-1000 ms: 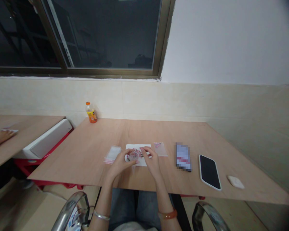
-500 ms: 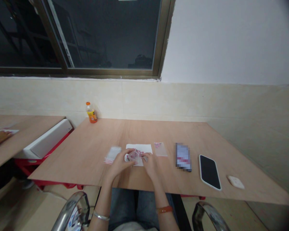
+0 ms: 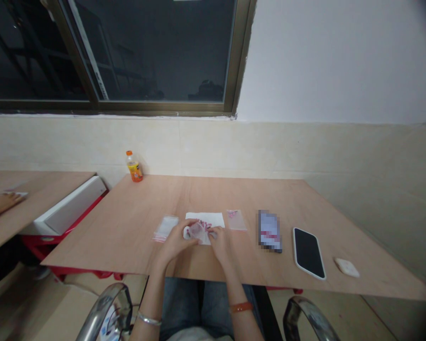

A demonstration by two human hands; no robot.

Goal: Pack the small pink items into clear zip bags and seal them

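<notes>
Between my hands a small clear plastic bag (image 3: 199,232) hangs over a white sheet of paper (image 3: 216,218). My left hand (image 3: 179,240) grips the bag from its left side, thumb below and fingers above. My right hand (image 3: 220,242) is closed in a pinch at the bag's right edge; what lies between its fingertips is too small to make out. Several small dark pink pieces (image 3: 206,224) are scattered on the paper just behind the bag. To the left lies a stack of clear zip bags (image 3: 165,228). A bag with a few pink pieces (image 3: 236,220) lies flat on the right.
A phone with a blurred screen (image 3: 269,231), a dark-screened phone (image 3: 309,253) and a white case-like object (image 3: 347,267) lie on the right of the wooden table (image 3: 213,194). An orange drink bottle (image 3: 134,166) stands back left. Another person's hand (image 3: 3,204) rests on the neighbouring table.
The bag between my hands has shifted slightly and looks a little wider. Both my hands keep nearly the same place. The other person's hand has moved on the neighbouring table.
</notes>
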